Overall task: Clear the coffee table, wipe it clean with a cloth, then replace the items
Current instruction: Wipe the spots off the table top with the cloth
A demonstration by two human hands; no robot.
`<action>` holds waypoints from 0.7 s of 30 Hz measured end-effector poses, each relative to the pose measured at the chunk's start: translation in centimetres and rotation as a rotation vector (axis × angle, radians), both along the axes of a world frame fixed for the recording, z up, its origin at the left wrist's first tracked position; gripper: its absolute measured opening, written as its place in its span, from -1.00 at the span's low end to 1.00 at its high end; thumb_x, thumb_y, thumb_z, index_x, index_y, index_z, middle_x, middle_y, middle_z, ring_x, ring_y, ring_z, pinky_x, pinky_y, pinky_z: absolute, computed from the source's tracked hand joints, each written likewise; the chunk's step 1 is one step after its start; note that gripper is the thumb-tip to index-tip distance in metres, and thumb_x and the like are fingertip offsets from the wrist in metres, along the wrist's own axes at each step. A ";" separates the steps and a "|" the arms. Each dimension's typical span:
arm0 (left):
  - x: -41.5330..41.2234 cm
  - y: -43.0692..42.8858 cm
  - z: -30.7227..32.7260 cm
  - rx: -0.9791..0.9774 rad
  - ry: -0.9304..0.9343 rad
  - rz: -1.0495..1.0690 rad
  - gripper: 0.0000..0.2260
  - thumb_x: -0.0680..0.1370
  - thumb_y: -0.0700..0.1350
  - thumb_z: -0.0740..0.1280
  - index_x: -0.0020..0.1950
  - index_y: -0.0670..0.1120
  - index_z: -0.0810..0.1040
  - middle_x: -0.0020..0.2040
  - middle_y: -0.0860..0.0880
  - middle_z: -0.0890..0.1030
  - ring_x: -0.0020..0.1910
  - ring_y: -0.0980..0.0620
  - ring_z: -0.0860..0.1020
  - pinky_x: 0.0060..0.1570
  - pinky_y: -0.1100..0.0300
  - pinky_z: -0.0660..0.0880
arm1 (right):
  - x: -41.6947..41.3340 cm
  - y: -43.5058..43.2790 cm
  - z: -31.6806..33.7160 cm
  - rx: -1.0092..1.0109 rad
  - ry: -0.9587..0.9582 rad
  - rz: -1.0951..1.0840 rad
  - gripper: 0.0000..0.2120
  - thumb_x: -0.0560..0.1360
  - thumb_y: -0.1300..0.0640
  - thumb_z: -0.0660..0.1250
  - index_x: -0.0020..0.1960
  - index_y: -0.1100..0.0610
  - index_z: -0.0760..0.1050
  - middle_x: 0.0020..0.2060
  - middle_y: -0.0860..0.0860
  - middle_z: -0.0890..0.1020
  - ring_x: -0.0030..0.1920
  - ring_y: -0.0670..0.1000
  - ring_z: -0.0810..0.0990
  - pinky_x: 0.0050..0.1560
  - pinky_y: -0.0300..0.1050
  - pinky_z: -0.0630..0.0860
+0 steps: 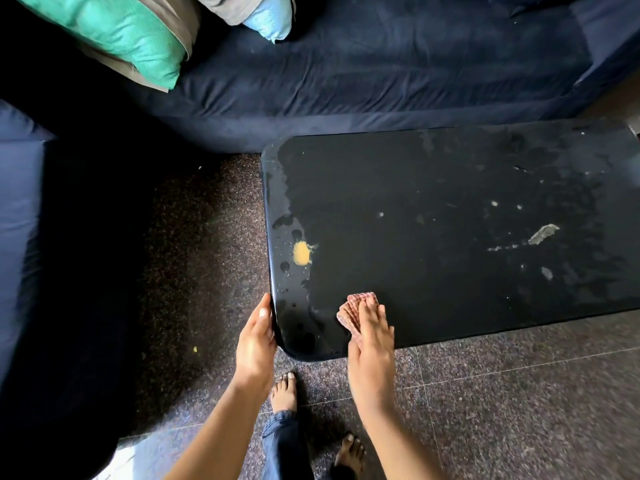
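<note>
At roughly 7 o'clock on the black coffee table [433,209], near its rounded corner, the right hand [372,351] lies flat with fingers straight, pressing a folded reddish patterned cloth [360,300] against the tabletop. The cloth pokes out past the fingertips towards 12 o'clock and to the side at 9 o'clock. The left hand [254,344] is at the table's short edge, just to 9 o'clock of that same corner, set upright with its palm against the rim. Its fingers look extended rather than curled, and it holds nothing.

A yellow blot [301,253] sits on the tabletop near the short edge, towards 11 o'clock from the cloth and well apart from it. Dark wet-looking patches run along that edge around it. A pale grey scrap [543,234] lies far over at 2 o'clock from the cloth, amid faint specks and dull smears. Nothing else stands on the table.

Beyond the table at 12 o'clock is a dark blue sofa [381,71], with a green cushion [114,32] at 10 o'clock of the view and a light blue cushion [270,19] beside it. Speckled stone floor [519,393] fills the 5 o'clock area. At 6 o'clock a bare foot [284,391] shows below the table corner, above a blue jeans leg [282,441], and a second foot [349,452] is lower down.
</note>
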State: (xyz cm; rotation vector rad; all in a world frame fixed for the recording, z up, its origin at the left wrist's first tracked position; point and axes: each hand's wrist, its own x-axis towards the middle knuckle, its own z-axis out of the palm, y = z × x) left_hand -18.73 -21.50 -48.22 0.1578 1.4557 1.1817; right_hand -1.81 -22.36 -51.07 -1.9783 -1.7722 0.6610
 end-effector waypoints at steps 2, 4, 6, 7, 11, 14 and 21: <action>0.0 -0.6 -0.2 -0.025 -0.157 0.117 -0.60 0.68 0.01 -0.02 0.45 -0.09 0.34 0.33 0.00 0.49 0.29 0.03 0.46 0.32 0.10 0.33 | -2.9 -1.0 0.0 0.021 0.045 -0.018 -0.29 0.43 0.37 0.35 0.48 0.12 0.14 0.46 -0.01 0.27 0.50 -0.04 0.07 0.49 -0.04 -0.01; -0.2 -1.0 -0.6 -0.039 -0.248 0.182 -0.54 0.67 0.08 -0.06 0.41 -0.13 0.38 0.29 -0.07 0.52 0.28 -0.01 0.48 0.29 0.08 0.35 | -5.9 -2.2 0.2 0.015 0.077 0.018 -0.28 0.42 0.35 0.34 0.50 0.10 0.14 0.48 -0.02 0.24 0.52 -0.03 0.07 0.50 -0.05 -0.02; -0.4 -1.3 -0.8 -0.044 -0.318 0.216 -0.50 0.65 0.13 -0.08 0.36 -0.14 0.42 0.23 -0.11 0.57 0.22 -0.03 0.51 0.20 0.09 0.40 | -8.3 -2.5 0.5 -0.011 0.114 0.031 -0.33 0.43 0.30 0.27 0.50 0.09 0.16 0.48 -0.03 0.24 0.51 0.00 0.11 0.49 -0.04 0.00; -0.5 -1.3 -0.8 -0.044 -0.348 0.227 -0.49 0.65 0.14 -0.07 0.34 -0.15 0.44 0.19 -0.13 0.59 0.19 -0.03 0.53 0.17 0.10 0.42 | -9.3 -2.4 0.7 -0.017 0.125 0.041 -0.37 0.44 0.26 0.22 0.49 0.09 0.19 0.47 -0.03 0.25 0.50 0.01 0.15 0.47 -0.03 0.03; -0.7 -1.2 -0.6 -0.059 -0.355 0.225 -0.47 0.63 0.18 -0.07 0.31 -0.15 0.46 0.17 -0.15 0.60 0.18 -0.06 0.53 0.16 0.07 0.42 | -9.0 -2.2 0.4 0.053 0.136 0.123 -0.43 0.46 0.22 0.16 0.47 0.09 0.21 0.47 -0.02 0.23 0.49 -0.01 0.16 0.45 -0.02 0.07; -0.7 -1.2 -0.8 -0.065 -0.318 0.200 -0.43 0.62 0.21 -0.10 0.35 -0.12 0.44 0.26 -0.10 0.56 0.24 -0.03 0.50 0.18 0.06 0.41 | -5.9 -2.1 -0.3 0.087 0.126 0.045 -0.33 0.43 0.35 0.32 0.49 0.14 0.19 0.47 0.00 0.24 0.50 -0.02 0.11 0.49 -0.05 0.00; -1.3 -1.2 -0.7 -0.059 -0.357 0.231 -0.34 0.57 0.33 -0.09 0.34 -0.11 0.46 0.23 -0.12 0.58 0.22 -0.09 0.52 0.24 -0.02 0.39 | -8.5 -3.0 0.3 0.072 0.096 0.137 -0.46 0.50 0.21 0.08 0.49 0.11 0.20 0.48 -0.01 0.24 0.51 -0.03 0.10 0.48 -0.04 0.00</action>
